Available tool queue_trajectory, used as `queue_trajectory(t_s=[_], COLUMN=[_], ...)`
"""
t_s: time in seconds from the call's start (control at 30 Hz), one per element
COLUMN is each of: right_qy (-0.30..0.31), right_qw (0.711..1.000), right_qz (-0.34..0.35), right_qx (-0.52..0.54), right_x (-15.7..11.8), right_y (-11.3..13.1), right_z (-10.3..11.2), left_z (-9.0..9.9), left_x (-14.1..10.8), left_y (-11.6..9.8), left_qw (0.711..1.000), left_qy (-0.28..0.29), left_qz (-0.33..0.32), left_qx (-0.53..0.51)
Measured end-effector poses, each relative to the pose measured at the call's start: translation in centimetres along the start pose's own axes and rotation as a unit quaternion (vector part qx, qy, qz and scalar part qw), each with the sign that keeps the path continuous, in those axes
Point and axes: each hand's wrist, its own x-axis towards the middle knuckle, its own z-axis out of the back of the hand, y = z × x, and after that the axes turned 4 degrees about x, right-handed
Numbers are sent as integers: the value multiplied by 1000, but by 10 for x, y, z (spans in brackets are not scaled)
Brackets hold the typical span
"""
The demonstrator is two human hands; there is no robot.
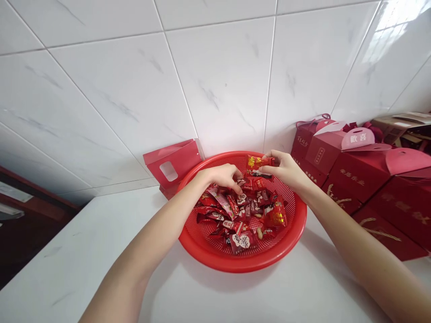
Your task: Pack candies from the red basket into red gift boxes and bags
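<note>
A round red plastic basket with a perforated wall holds a loose pile of wrapped candies, mostly red and dark red. My right hand is at the back right rim, its fingers closed on red and gold candy packets; a darker wrapper shows just beneath. Reaching in from the left, my left hand is down at the pile, thumb and fingers curled around a small wrapped candy. The hand hides part of that candy. A few unshelled peanuts lie among the wrappers.
A red paper box with a cut-out window leans at the wall behind the basket's left side. Several red gift boxes with handles crowd the right. The white tabletop meets a tiled wall; dark shelving stands at left.
</note>
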Motion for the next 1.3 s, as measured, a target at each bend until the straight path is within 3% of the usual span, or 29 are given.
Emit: queue_trajectory(t_s=[0.17, 0.3, 0.43, 0.57, 0.7, 0.9, 1.03, 1.17, 1.3], right_qy=[-21, -44, -35, 28, 38, 72, 37, 1, -42], right_qw=[1000, 999, 997, 989, 970, 952, 956, 955, 954], right_qz=[18, -2, -19, -36, -100, -118, -100, -95, -89], right_qx=[-5, 0, 59, 142, 219, 272, 272, 279, 284], right_x=[1, 1, 0, -1, -3, -3, -2, -2, 0], right_y=[0, -1, -2, 2, 11, 14, 13, 13, 10], right_z=[-1, -3, -3, -1, 2, 3, 3, 3, 3], left_z=[8, 10, 11, 11, 7, -4, -8, -8, -5], left_x=[-4, -6, -6, -5, -2, 4, 8, 10, 12], left_y=[9, 10, 6, 3, 1, -13, -19, -15, -6], left_qw=[985, 959, 910, 892, 868, 865, 872, 867, 866], left_qy=[-122, -137, -158, -210, -259, -228, -208, -203, -148], left_qz=[-13, -3, -38, -83, -133, -187, -219, -192, -129], left_qx=[-121, -247, -381, -392, -402, -406, -385, -412, -460])
